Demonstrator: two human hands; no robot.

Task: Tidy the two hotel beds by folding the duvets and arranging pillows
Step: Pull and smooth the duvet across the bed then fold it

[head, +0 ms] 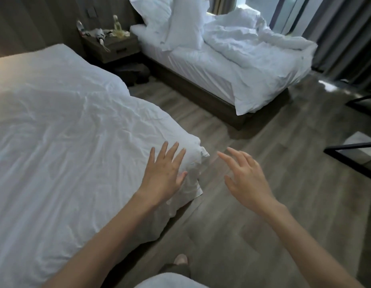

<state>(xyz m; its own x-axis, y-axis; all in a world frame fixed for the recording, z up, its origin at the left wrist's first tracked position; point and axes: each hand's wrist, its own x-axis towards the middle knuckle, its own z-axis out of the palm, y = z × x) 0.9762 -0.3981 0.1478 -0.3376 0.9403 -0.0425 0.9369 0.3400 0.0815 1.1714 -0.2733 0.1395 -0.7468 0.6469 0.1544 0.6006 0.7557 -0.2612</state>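
Both hands were loose and empty. The left hand (162, 173) lay with fingers spread over the foot corner (198, 150) of the near duvet (66, 132), though I could not tell whether the palm pressed the cloth or hovered just above it. The right hand (246, 175) hung over the wooden floor (242, 225) just beside that corner, fingers slack and slightly bent, gripping nothing. That duvet was spread wide and fairly flat across the near bed (164, 231), creased all over, with its corner bunched and drooping off the edge toward the floor. Across the aisle, past the bedside table (112, 46), the far bed (201, 94) was a mess. The far duvet (253, 42) was heaped in a rumpled pile on the curtain side, and the pillows (176, 23) were stacked crookedly against the headboard. To my eye these covers would be soft, floppy and light for their bulk, and likely to sag and slide out of a fold unless kept taut. Pinching the near one at the bunched corner, with the other hand taking the hem further along, looked the sensible hold, since a flat palm would only push wrinkles about. The heaped one would probably want shaking out by two corners before any folding.
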